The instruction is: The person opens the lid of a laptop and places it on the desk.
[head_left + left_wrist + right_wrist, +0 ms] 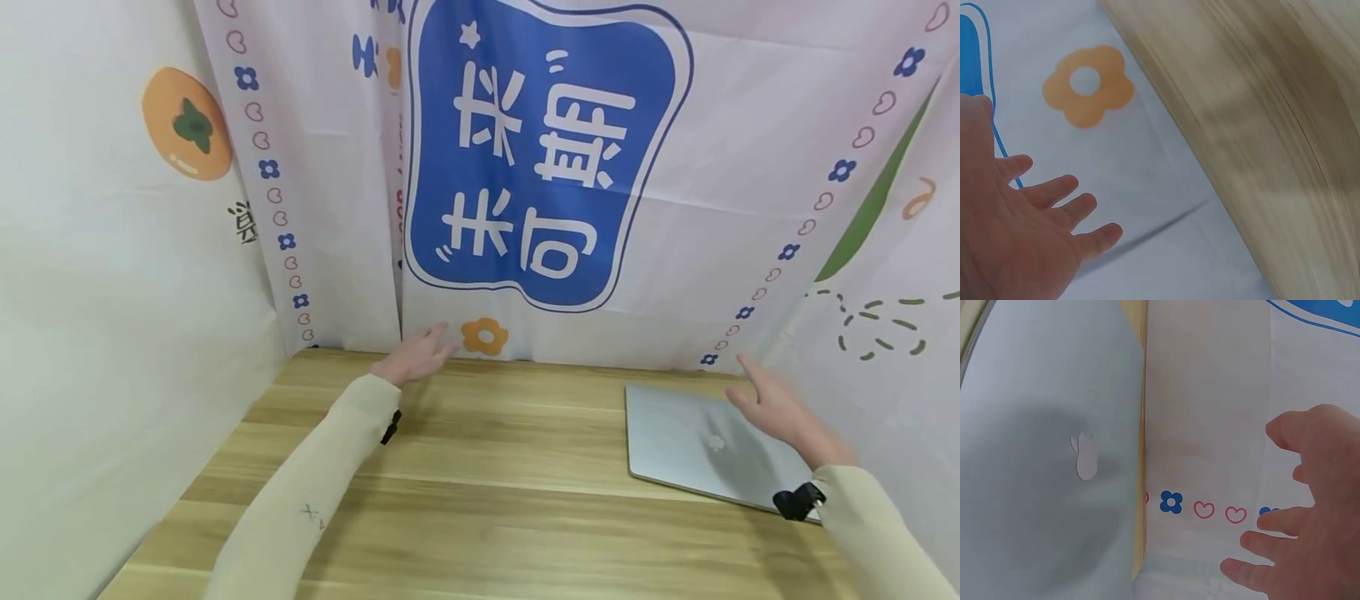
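A closed silver laptop [675, 433] with a pale apple mark on its lid lies at the right of the wooden table. Over it hangs my right hand [780, 412], fingers spread and holding nothing, its shadow falling on the lid. In the right wrist view the laptop [1035, 506] fills the left side and my right hand [1322, 519] shows loosely bent fingers. My left hand [416, 357] reaches above the table's back edge, near the hanging cloth. Its fingers are spread with nothing in them, and the left wrist view shows the hand [1022, 225] palm on.
A white cloth [712, 208] with a blue lettered panel [525, 158] hangs behind the table [480, 533]. More white cloth [97, 333] with an orange fruit print [187, 123] walls the left; another printed cloth [900, 400] stands at the right. Black bands circle both wrists.
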The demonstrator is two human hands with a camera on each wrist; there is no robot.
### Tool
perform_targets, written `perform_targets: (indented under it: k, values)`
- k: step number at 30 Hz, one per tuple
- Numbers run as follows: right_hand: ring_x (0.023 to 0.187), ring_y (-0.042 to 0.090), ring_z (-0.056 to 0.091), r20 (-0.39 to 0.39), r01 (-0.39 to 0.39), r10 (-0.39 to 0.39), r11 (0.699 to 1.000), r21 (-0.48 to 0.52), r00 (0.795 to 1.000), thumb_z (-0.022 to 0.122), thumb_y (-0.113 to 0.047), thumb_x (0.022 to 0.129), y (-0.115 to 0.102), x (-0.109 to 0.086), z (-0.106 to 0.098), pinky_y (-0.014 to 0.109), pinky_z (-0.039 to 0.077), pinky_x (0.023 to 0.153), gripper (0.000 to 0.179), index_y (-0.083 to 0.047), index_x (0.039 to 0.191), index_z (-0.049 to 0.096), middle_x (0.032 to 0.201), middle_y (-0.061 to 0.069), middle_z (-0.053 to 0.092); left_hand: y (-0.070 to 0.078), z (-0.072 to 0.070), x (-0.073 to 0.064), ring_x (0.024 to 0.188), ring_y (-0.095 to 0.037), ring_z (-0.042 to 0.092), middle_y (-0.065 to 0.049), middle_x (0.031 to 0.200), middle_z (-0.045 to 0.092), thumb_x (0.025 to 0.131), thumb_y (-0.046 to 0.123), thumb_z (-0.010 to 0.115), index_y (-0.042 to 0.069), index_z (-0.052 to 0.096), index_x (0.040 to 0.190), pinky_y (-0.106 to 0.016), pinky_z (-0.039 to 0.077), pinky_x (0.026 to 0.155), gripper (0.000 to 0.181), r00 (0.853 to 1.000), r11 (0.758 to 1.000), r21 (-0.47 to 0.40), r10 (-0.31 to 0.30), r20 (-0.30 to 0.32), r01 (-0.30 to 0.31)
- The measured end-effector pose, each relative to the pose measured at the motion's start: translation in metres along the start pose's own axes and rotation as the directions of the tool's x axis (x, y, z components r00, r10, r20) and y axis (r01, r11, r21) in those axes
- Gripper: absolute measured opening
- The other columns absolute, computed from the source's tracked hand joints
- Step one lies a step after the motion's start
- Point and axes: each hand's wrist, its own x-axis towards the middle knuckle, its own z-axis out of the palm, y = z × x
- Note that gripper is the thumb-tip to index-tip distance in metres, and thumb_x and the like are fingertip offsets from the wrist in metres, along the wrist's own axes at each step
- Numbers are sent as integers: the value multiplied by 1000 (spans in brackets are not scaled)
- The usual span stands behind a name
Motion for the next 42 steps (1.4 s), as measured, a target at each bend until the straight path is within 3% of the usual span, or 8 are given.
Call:
perform_targets:
  k: [10,18,23,25,29,36,42]
  values:
    - [134,63,23,-76,22,-19,999,39,997,44,-31,105,5,-12,4,74,22,106,74,8,154,3,153,41,15,22,25,15,150,-38,21,-19,162,21,103,56,30,4,15,157,-53,19,123,76,998,996,-66,61,-17,-62]
    - [137,64,12,-84,-106,112,991,78,990,36,-38,106,15,-26,6,76,16,107,75,6,154,-1,154,41,6,34,43,16,149,-38,24,-19,158,31,104,52,34,6,18,157,-54,21,122,73,995,987,-131,89,-41,-93]
    - [128,67,25,-78,-165,171,983,85,982,34,-41,106,21,-31,7,76,28,101,75,4,155,0,151,44,11,51,56,19,148,-36,26,-19,159,30,104,54,32,4,17,156,-50,23,122,74,992,981,-148,121,-33,-125]
    - [122,68,32,-82,-176,183,981,84,980,33,-40,106,24,-33,7,75,33,96,74,7,154,1,147,48,17,57,62,21,147,-35,29,-18,161,26,104,54,32,4,17,157,-49,24,122,74,991,978,-161,133,-30,-136]
    - [118,67,37,-90,-181,189,980,88,978,32,-39,106,28,-37,11,72,40,90,72,10,152,7,140,51,26,69,71,23,145,-33,34,-14,160,31,103,53,35,7,20,156,-48,28,121,72,990,971,-193,141,-24,-143]
    - [117,66,39,-111,-177,189,978,112,976,33,-34,106,37,-50,19,71,42,88,68,15,149,15,138,51,29,90,84,27,148,-30,30,-13,160,32,101,60,30,7,26,155,-47,29,121,76,990,955,-265,138,12,-130]
    - [117,64,39,-101,-186,189,982,41,977,35,-29,106,49,-64,25,69,40,90,62,21,142,27,137,48,34,105,93,29,141,-29,41,-11,153,44,102,61,22,8,36,150,-46,36,117,73,989,963,-227,149,2,-144]
